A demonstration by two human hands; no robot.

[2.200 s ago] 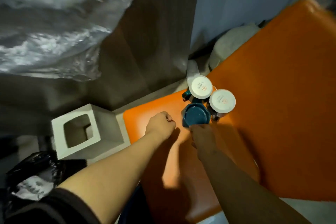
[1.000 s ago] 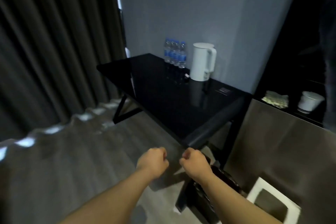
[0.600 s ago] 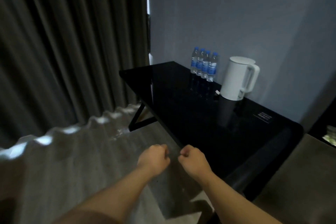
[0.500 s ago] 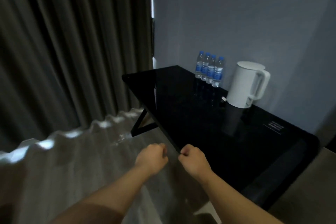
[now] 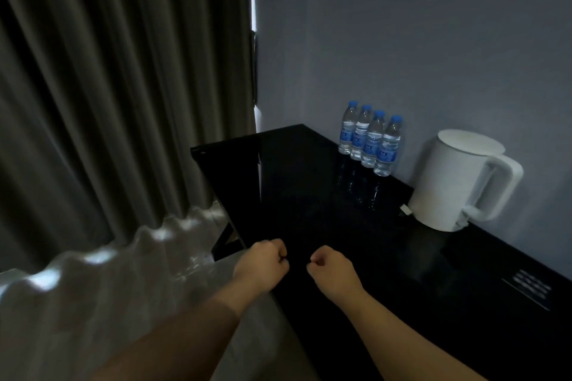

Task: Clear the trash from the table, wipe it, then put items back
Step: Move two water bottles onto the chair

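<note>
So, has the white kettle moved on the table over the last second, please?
No. The kettle still stands right of the four water bottles against the wall on the black table; only the camera came closer.

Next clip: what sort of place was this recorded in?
Probably a hotel room. Four small water bottles stand in a row beside a white electric kettle on a glossy black table against the wall, and floor-length curtains hang to the left.

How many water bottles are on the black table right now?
4 water bottles, upright in one tight row by the wall on the black table, left of the white kettle: farthest, next, third, nearest the kettle. Nothing suggests another hidden behind.
</note>
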